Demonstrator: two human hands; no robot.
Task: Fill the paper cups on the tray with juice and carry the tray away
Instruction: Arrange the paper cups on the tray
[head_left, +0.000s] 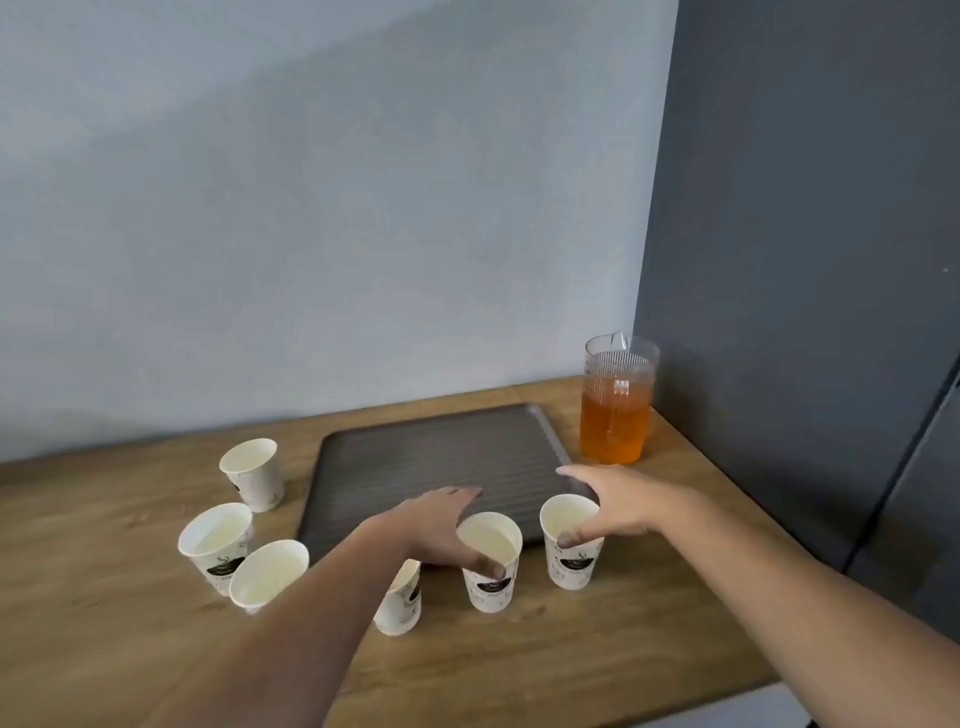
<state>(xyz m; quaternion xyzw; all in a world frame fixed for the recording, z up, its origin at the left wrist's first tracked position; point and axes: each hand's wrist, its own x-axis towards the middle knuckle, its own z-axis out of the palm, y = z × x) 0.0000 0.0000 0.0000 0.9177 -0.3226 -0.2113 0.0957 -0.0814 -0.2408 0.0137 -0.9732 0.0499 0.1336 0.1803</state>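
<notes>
Six paper cups (253, 475), one tray (436, 457), one pitcher (617, 405)

A plain, pale blue-grey wall (311, 234) is filling most of the view behind a wood-grain surface (78, 545), with soft light falling across it and a brighter band slanting over its upper left part. On the right a tall, dark grey matt panel (805, 208) is meeting the wall in a corner, a seam showing at its lower right. A pale strip (727, 714) is peeking out below the surface's near edge.
</notes>
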